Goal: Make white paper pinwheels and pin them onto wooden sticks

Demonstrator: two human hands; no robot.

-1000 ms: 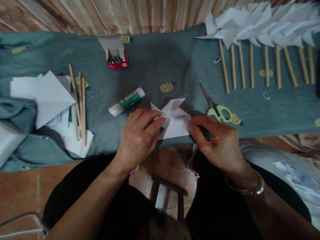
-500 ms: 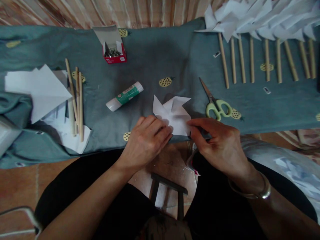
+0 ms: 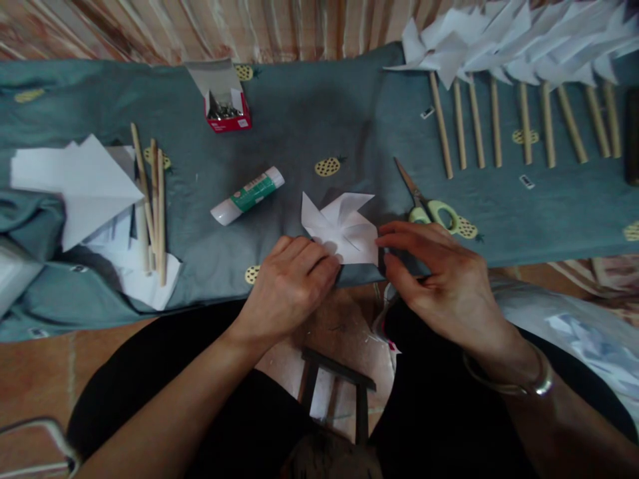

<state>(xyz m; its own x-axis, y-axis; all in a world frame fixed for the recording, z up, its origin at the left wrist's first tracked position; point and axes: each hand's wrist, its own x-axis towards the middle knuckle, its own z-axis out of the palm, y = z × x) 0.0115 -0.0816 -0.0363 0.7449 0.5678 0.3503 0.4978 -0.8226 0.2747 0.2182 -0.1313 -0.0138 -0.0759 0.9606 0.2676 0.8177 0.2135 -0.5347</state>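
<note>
A white paper pinwheel lies near the front edge of the cloth, several of its blades folded in toward the centre. My left hand is closed on its lower left part, fingers curled and pressed down there. At the pinwheel's right edge is my right hand, its thumb and fingers apart and nothing between them; the fingertips are beside the paper, perhaps just touching it. Green-handled scissors lie just beyond my right hand, partly covered by it. A glue stick with a green label rests to the left of the pinwheel.
An open red box of small metal pieces stands at the back. Wooden sticks and paper sheets lie at left. Finished pinwheels on sticks line the back right. Under everything is a green cloth; a stool shows below.
My right thumb and fingers have parted and come off the pinwheel's right corner. The blade there now lies folded in toward the centre. My left hand stays on the paper.
</note>
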